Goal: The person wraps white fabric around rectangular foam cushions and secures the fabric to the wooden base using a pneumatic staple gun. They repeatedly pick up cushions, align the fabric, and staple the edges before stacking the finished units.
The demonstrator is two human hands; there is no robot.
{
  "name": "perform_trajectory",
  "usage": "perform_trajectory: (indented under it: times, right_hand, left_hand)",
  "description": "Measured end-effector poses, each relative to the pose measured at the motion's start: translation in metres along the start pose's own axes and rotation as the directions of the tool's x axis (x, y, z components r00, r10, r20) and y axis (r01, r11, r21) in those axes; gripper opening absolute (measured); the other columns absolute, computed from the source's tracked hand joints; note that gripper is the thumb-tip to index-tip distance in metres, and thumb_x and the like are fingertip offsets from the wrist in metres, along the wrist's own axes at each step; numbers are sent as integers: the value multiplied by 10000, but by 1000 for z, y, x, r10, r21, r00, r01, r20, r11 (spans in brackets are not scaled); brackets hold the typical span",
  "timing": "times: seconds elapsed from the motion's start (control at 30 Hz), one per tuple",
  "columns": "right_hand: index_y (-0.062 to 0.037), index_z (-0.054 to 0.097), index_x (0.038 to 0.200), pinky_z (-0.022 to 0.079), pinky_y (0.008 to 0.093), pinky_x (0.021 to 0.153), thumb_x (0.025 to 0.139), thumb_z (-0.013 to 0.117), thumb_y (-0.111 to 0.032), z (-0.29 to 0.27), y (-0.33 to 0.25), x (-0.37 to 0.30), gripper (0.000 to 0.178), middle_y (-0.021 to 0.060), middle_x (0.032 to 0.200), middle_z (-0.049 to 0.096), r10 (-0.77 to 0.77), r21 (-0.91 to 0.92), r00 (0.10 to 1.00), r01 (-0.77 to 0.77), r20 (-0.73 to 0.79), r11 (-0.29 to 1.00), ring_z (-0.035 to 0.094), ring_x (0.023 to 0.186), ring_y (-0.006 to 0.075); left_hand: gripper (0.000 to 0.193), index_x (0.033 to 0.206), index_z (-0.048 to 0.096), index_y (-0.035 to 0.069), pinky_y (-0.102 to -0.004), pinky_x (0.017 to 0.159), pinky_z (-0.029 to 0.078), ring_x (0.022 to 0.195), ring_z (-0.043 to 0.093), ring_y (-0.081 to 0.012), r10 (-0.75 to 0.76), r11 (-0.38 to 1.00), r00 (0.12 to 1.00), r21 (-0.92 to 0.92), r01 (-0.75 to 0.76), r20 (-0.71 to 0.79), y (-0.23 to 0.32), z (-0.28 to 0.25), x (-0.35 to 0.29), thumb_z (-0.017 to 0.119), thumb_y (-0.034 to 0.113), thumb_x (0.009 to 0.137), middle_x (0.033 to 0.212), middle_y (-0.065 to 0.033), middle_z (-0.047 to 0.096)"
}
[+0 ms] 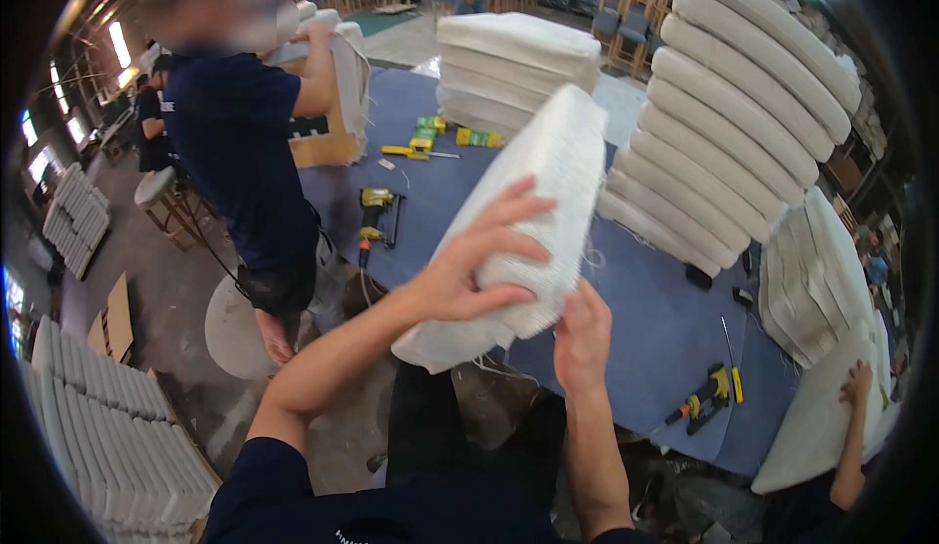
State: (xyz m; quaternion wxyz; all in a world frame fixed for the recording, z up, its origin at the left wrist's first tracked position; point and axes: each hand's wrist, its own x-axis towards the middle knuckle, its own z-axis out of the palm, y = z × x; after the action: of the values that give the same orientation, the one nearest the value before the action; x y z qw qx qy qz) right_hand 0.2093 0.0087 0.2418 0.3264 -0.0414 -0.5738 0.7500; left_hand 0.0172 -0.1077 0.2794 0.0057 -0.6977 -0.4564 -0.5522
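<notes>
A white fabric-covered seat cushion (559, 167) stands tilted up on edge in front of me, over the near side of the blue table. My left hand (479, 255) grips its side, fingers spread across the cloth and thumb below them. At the cushion's lower right edge, my right hand (584, 339) has its fingers pinched together on the fabric border. Loose threads hang from that border. The tips of my right fingers are partly hidden, and so is the cushion's far face.
On the blue table (646, 368) lie a yellow-black staple gun (377, 219), another staple gun (706, 399), screwdrivers and green-yellow boxes (427, 133). Cushion stacks (719, 133) rise at the back and right. A co-worker (230, 143) stands left; another person's hand (857, 383) touches a cushion at right.
</notes>
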Motion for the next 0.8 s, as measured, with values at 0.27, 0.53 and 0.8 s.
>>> perform_trajectory:
  times: [0.27, 0.53, 0.8]
  right_hand:
    - [-6, 694, 1134, 461, 224, 750, 1103, 652, -278, 45, -23, 21, 277, -12, 1012, 678, 22, -129, 1000, -24, -15, 991, 564, 851, 33]
    - [95, 565, 1430, 520, 375, 1081, 1115, 590, -274, 27, 23, 29, 486, 161, 1378, 678, -93, 189, 996, 95, -19, 977, 674, 1235, 213]
    - [103, 577, 1408, 532, 367, 1053, 1110, 572, -278, 33, 20, 27, 484, 161, 1336, 694, -33, 177, 997, 46, -77, 983, 684, 1202, 207]
  left_hand:
    - [508, 1268, 702, 138, -607, 1298, 183, 1649, 198, -455, 9, 1000, 999, -23, -8, 31, 2, -41, 3, 901, 153, 800, 1635, -178, 514]
    - [378, 1170, 741, 118, -603, 1299, 183, 1655, 186, -444, -51, 978, 998, -206, 41, -43, -4, -32, 7, 873, 141, 817, 1581, -159, 570]
    - [229, 1068, 763, 106, -607, 1293, 194, 1622, 266, -484, 14, 989, 997, -149, -25, -71, -9, -30, 3, 819, 134, 848, 1467, -164, 658]
